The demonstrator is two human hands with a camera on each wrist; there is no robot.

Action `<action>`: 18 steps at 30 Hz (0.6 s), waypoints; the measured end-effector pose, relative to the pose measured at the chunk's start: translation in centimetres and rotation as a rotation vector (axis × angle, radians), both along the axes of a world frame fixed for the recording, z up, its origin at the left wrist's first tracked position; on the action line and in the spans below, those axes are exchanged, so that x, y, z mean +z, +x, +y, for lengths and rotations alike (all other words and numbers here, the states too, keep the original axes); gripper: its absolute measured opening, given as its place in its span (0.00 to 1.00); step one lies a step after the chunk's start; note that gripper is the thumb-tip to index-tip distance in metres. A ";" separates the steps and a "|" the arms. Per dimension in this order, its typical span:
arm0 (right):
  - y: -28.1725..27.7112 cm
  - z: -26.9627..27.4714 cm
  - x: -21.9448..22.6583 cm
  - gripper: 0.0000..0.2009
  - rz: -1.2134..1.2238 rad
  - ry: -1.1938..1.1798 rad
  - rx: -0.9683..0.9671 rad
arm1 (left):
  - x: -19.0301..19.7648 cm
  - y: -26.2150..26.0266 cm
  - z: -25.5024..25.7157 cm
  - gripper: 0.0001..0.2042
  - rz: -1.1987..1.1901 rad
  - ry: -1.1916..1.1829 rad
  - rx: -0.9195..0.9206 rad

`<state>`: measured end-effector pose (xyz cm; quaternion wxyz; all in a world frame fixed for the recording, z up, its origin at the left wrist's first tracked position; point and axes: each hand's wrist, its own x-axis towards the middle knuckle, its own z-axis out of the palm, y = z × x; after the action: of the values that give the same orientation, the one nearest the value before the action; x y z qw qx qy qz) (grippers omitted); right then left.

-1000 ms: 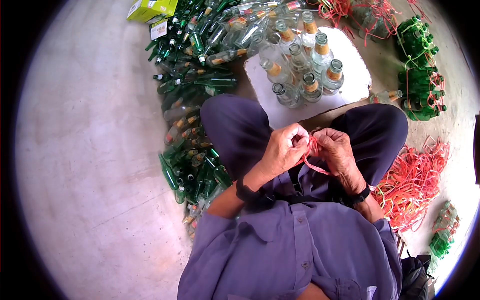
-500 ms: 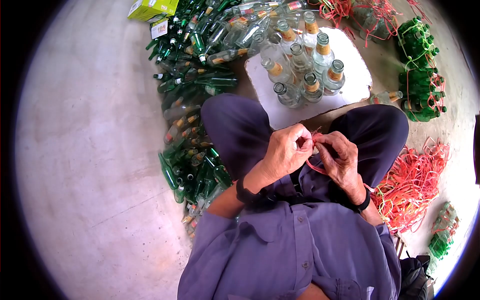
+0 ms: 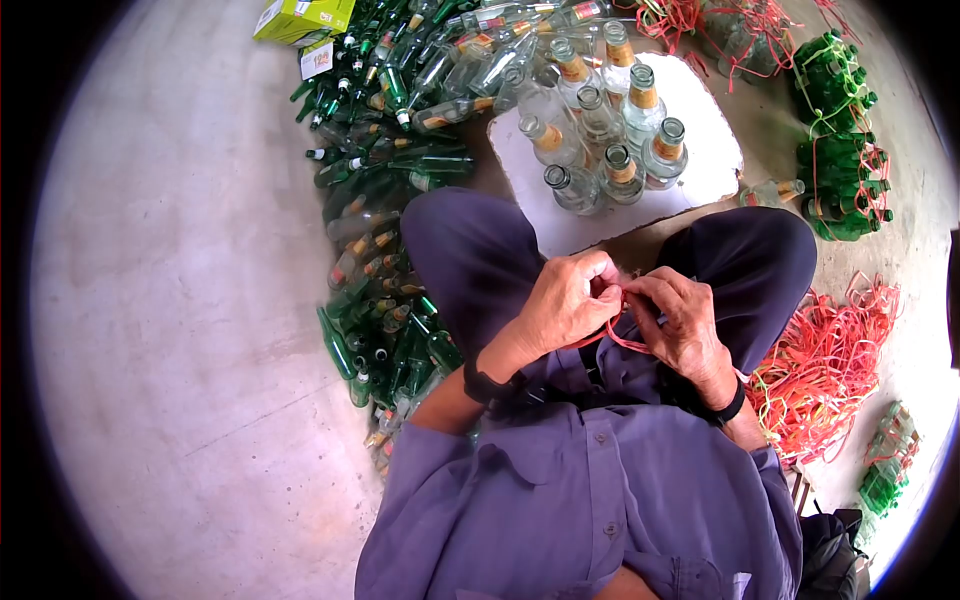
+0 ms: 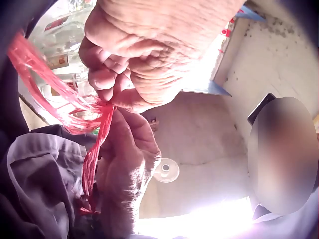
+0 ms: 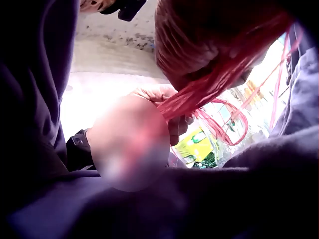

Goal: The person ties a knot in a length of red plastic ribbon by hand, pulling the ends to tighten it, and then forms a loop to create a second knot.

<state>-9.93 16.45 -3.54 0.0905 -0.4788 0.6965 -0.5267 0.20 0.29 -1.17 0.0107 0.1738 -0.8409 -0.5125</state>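
Both hands meet above the person's lap in the head view, working a red plastic string. My left hand pinches the string between thumb and curled forefinger. Opposite it, my right hand pinches the string at the same spot with thumb and fingertips. In the left wrist view the strands of string gather to a point between the two hands' fingertips, and one length hangs down along the right hand. The right wrist view shows a thick bunch of string beneath the right hand.
Several clear glass bottles stand on a white board before the knees. Green and clear bottles lie heaped at left. To the right are a pile of red string and tied bundles of green bottles. A yellow-green box sits far left.
The right hand has shifted slightly right and turned, its fingers less tightly bunched than a second ago. String strands now hang lower between the hands. The left hand stays nearly in place.
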 end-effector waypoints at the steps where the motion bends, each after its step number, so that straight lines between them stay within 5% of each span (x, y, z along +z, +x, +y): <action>1: 0.0 0.0 -0.1 0.11 0.000 0.000 0.000 | 0.0 0.0 0.0 0.04 0.000 0.000 0.000; 10: 0.3 -0.3 -0.5 0.10 0.145 0.047 -0.039 | 0.3 -0.3 0.1 0.06 -0.070 0.084 -0.009; 18: 1.1 -0.4 -1.0 0.09 -0.356 -0.078 -0.089 | -0.7 0.2 0.0 0.03 -0.089 0.279 0.045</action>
<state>-8.86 16.09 -4.56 0.1702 -0.3499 0.6690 -0.6333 0.37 0.29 -1.83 -0.0393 0.2151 -0.7569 -0.6159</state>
